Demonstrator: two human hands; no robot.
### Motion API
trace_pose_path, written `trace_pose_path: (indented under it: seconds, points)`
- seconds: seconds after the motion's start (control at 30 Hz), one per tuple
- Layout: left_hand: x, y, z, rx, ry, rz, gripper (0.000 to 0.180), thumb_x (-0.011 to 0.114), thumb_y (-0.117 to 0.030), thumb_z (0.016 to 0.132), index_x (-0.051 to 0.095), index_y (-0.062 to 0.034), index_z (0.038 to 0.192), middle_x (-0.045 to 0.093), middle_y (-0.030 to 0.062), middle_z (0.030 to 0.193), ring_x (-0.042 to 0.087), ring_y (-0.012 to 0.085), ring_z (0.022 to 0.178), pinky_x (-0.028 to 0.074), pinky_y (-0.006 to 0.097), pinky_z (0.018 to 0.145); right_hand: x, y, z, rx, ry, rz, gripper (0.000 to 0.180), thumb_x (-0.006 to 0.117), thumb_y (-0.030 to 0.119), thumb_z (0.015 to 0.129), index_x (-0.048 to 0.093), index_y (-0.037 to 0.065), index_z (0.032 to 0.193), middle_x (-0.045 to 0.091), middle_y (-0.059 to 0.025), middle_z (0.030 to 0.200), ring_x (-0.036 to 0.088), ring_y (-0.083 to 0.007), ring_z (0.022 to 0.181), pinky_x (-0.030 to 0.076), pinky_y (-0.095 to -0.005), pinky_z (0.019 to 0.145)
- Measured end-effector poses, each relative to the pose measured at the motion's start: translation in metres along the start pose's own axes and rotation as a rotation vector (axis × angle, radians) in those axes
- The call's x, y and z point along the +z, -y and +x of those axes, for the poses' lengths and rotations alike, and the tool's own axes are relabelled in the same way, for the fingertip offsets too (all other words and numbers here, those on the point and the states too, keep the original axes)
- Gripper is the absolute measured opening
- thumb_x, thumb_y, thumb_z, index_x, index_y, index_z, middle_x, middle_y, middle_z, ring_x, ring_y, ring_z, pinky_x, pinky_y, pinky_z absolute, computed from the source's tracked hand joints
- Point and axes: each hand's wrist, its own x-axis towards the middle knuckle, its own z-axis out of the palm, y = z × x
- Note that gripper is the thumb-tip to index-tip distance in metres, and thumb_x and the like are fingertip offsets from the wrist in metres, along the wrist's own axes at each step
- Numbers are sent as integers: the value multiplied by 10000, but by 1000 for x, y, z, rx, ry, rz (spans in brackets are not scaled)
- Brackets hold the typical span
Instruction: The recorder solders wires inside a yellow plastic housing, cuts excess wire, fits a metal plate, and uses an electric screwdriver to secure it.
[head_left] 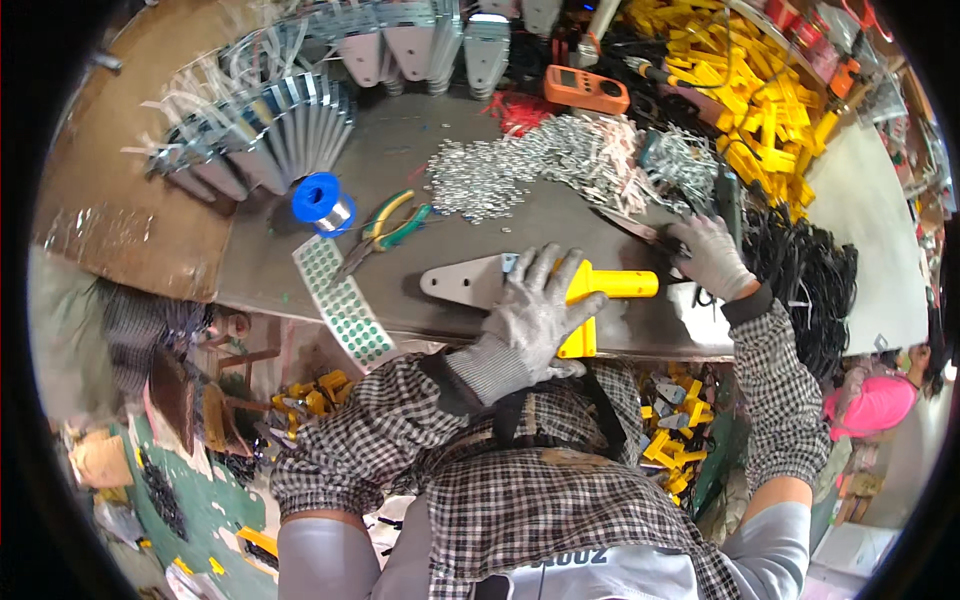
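My left hand (535,315), in a grey glove, lies across a yellow plastic part with a round handle (625,284) and holds it near the front edge of the bench. A flat grey metal plate with holes (462,281) sticks out to the left from under that hand. My right hand (708,252), also gloved, has its fingers curled at the dark handle end of a pointed metal tool (628,222), which looks like scissors. Its blade points to the far left. The fingertips partly hide the tool's handle. A white piece (697,312) lies just below my right hand.
Behind my hands lies a heap of small metal pieces (485,175). Pliers (385,228), a blue solder spool (318,200) and a sheet of green stickers (340,300) lie left. Black cables (810,270) and yellow parts (765,110) fill the right. An orange meter (587,89) and metal plates (270,140) stand farther back.
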Motion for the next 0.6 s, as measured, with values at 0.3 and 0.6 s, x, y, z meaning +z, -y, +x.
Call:
trace_pose_path:
  seconds: [0.3, 0.6]
  points:
    - [-12, -16, -7, -12, -534, -462, 731, 784, -236, 774, 434, -45, 1386, 413, 159, 1454, 459, 330, 1295, 374, 461, 1077, -2, 7, 11, 42, -638, 391, 356, 755, 176, 755, 631, 13, 1047, 665, -171, 914, 645, -330, 844, 519, -398, 752]
    - [-39, 12, -100, -674, -1093, -1280, 220, 561, -72, 957, 620, 11, 1151, 657, 53, 1059, 624, 140, 995, 504, 291, 887, -89, 229, -10, -568, -451, 746, 511, 753, 72, 706, 576, 54, 1185, 579, -151, 1118, 588, -359, 1030, 511, -435, 850]
